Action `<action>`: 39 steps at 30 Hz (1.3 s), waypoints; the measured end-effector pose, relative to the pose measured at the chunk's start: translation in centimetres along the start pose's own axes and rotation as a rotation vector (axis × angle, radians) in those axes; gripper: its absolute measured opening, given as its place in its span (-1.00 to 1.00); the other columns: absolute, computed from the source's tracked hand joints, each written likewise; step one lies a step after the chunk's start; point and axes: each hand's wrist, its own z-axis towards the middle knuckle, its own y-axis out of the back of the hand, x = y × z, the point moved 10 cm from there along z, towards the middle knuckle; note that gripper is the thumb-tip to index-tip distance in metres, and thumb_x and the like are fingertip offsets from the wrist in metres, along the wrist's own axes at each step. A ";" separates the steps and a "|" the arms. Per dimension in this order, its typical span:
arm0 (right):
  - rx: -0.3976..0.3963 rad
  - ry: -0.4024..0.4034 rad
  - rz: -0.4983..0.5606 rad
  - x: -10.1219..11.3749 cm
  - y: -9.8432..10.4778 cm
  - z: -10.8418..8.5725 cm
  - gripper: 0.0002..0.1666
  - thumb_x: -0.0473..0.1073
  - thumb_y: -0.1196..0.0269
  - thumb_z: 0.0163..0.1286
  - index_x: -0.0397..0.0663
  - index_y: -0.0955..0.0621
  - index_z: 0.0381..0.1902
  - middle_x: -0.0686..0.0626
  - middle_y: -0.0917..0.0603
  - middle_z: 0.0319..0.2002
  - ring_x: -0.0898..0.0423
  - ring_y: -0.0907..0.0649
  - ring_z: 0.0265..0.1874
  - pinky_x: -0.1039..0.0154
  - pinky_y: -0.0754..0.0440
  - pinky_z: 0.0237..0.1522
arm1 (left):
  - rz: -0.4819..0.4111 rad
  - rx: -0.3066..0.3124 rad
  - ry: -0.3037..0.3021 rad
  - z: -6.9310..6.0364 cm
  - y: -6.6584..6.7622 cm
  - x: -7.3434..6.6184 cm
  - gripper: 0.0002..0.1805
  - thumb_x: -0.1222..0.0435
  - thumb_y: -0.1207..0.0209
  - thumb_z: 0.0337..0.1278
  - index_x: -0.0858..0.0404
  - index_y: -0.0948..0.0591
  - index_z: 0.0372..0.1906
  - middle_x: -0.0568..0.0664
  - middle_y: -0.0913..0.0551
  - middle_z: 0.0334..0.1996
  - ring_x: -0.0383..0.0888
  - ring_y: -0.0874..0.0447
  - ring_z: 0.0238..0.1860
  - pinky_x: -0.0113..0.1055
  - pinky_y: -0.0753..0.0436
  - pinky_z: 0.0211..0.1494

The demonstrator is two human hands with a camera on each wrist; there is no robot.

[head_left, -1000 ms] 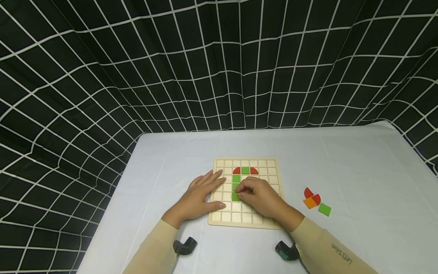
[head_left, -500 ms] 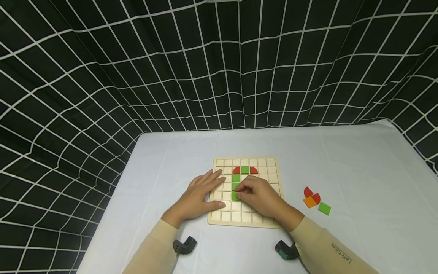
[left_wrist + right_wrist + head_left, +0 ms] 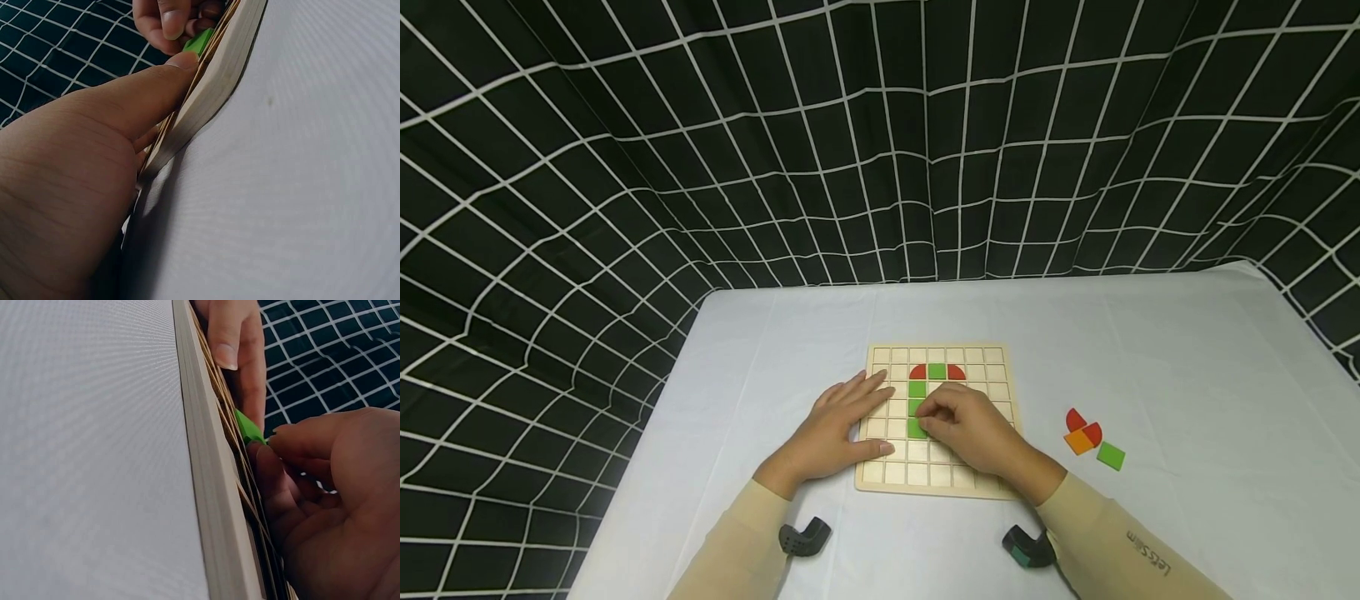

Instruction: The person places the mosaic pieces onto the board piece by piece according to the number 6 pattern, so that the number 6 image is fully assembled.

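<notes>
A wooden grid board (image 3: 955, 481) lies on the table in the head view. My left hand (image 3: 838, 427) rests spread over its left edge, thumb along the lower left squares. My right hand (image 3: 970, 425) is over the middle of the board and pinches a green square tile (image 3: 249, 427), which looks tilted in the right wrist view. That tile is lowest in a column of green tiles (image 3: 917, 389), partly hidden by my fingers. Above stands a row with a red quarter-round tile (image 3: 918, 372), a green tile (image 3: 937, 372) and another red quarter-round tile (image 3: 956, 372).
Right of the board lie two loose red quarter-round tiles (image 3: 1075, 419), an orange square tile (image 3: 1078, 442) and a green square tile (image 3: 1111, 456). Black wrist devices (image 3: 805, 537) sit by both forearms. A black curtain with white grid lines (image 3: 925, 167) hangs behind the white table (image 3: 790, 333).
Almost nothing differs. The right hand's fingers shift very slightly at the lowest green tile; the left hand stays where it was.
</notes>
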 end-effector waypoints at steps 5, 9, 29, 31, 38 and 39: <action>-0.007 -0.013 0.026 -0.1 0.1 0.0 -0.93 -0.24 -0.41 0.54 0.04 -0.81 -0.17 0.22 -0.65 -0.27 0.17 -0.63 -0.28 0.21 -0.65 -0.20 | 0.000 -0.003 -0.001 0.0 0.0 0.1 -0.05 -0.27 -0.31 0.41 0.01 -0.31 0.73 -0.18 -0.02 0.76 -0.06 0.16 0.74 0.08 0.15 0.71; -0.015 -0.015 0.054 -0.1 0.3 0.0 -0.91 -0.26 -0.43 0.52 0.07 -0.81 -0.17 0.20 -0.66 -0.27 0.14 -0.62 -0.27 0.20 -0.64 -0.19 | 0.004 -0.004 -0.004 0.1 0.0 0.1 -0.05 -0.28 -0.30 0.41 0.01 -0.31 0.74 -0.18 -0.02 0.76 -0.06 0.16 0.74 0.07 0.14 0.71; -0.075 -0.012 0.154 0.3 1.9 0.0 -0.94 -0.29 -0.42 0.52 -0.07 -0.82 -0.12 0.15 -0.73 -0.23 0.05 -0.64 -0.24 0.21 -0.65 -0.18 | 0.006 -0.003 -0.003 0.0 0.0 0.2 -0.05 -0.29 -0.30 0.41 0.00 -0.31 0.73 -0.19 -0.02 0.76 -0.07 0.16 0.74 0.06 0.14 0.71; -0.081 -0.013 0.163 0.2 2.1 -0.1 -0.93 -0.30 -0.42 0.52 -0.08 -0.82 -0.11 0.15 -0.73 -0.22 0.04 -0.64 -0.24 0.21 -0.65 -0.17 | 0.005 -0.004 -0.002 0.0 0.0 0.2 -0.05 -0.29 -0.30 0.41 0.00 -0.31 0.73 -0.19 -0.02 0.76 -0.08 0.16 0.74 0.07 0.14 0.71; -0.077 -0.015 0.184 0.2 2.7 -0.1 -0.94 -0.25 -0.41 0.56 -0.08 -0.80 -0.09 0.10 -0.74 -0.24 0.02 -0.65 -0.24 0.19 -0.66 -0.15 | 0.002 -0.008 -0.010 0.0 0.0 0.0 -0.05 -0.28 -0.30 0.42 0.02 -0.32 0.73 -0.17 -0.03 0.76 -0.05 0.15 0.74 0.09 0.13 0.71; -0.077 -0.016 0.191 0.2 2.8 -0.2 -0.94 -0.24 -0.41 0.57 -0.07 -0.80 -0.09 0.09 -0.74 -0.24 0.02 -0.66 -0.24 0.19 -0.65 -0.14 | 0.001 -0.007 -0.010 0.0 0.0 0.0 -0.05 -0.28 -0.30 0.42 0.02 -0.32 0.73 -0.16 -0.03 0.76 -0.05 0.15 0.74 0.09 0.13 0.71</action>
